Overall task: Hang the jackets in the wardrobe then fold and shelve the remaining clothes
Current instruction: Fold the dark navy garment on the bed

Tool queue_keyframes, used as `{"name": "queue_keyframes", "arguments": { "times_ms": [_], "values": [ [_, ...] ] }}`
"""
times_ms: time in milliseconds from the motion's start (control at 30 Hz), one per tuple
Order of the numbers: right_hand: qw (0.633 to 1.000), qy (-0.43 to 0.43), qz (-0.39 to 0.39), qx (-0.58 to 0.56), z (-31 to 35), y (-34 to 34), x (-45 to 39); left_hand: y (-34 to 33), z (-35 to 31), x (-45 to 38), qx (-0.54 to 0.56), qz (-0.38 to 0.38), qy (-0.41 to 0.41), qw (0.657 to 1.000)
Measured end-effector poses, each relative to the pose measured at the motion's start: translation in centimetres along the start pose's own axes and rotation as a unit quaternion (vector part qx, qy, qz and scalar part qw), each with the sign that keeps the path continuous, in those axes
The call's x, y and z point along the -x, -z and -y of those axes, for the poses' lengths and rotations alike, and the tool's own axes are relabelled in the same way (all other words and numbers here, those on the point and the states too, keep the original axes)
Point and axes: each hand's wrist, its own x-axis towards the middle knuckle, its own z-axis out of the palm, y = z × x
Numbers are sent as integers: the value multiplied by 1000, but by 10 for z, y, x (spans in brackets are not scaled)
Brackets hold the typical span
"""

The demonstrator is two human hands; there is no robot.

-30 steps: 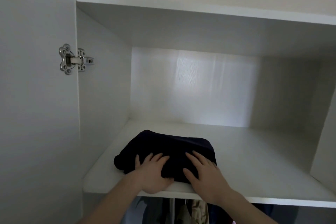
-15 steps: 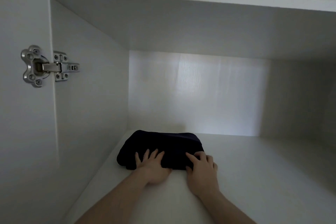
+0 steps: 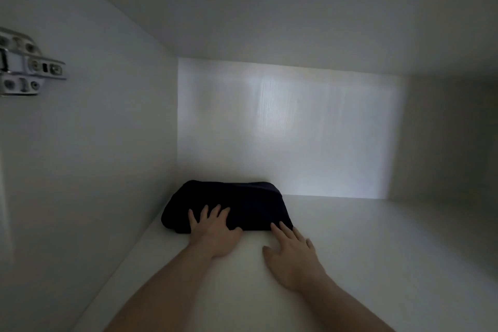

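The folded dark garment [image 3: 226, 206] lies on the wardrobe shelf [image 3: 377, 237], directly ahead of both hands, in the far corner toward the left hand's side, where the back wall [image 3: 291, 127] meets the side wall [image 3: 102, 129]. Its far edge appears to touch the back wall; whether its side touches the side wall cannot be told. The left hand [image 3: 213, 232] rests flat on the near edge of the garment, fingers [image 3: 213, 213] spread wide and lying on the cloth, gripping nothing. The right hand [image 3: 293, 256] lies open and flat on the shelf, just short of the garment's near corner; only its fingertips [image 3: 280, 226] reach the cloth, and it holds nothing. The step in hand is judged to be the final seating of the garment. To do it well, press with flat palms and not pinched fingers, so that the folds do not open. Apply equal pressure with both hands to keep the near edge parallel to the shelf front. Lift both hands straight up on release; dragging them back risks pulling the top layer loose. A door hinge [image 3: 27, 65] sits well off beyond the left hand and is clear of the work.
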Motion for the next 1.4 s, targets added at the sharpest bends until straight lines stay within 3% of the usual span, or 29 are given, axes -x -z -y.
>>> {"name": "queue_keyframes", "arguments": {
  "times_ms": [533, 733, 1100, 1233, 1400],
  "values": [
    [1000, 3, -13, -3, 0, 1, 4, -2, -5, 5, -37, -52, 2, 998],
    [1000, 10, 2, 13, 2, 10, 25, 9, -8, 56, -42, -19, 4, 999],
    [993, 66, 88, 54, -11, 31, 129, 34, -13, 182, -49, 119, -30, 991],
    [989, 99, 96, 45, -27, 39, 170, 36, -21, 221, -56, 125, -49, 989],
    [992, 120, 33, 38, -41, 41, 227, 37, -39, 271, -19, 71, -73, 995]
  ]
}}
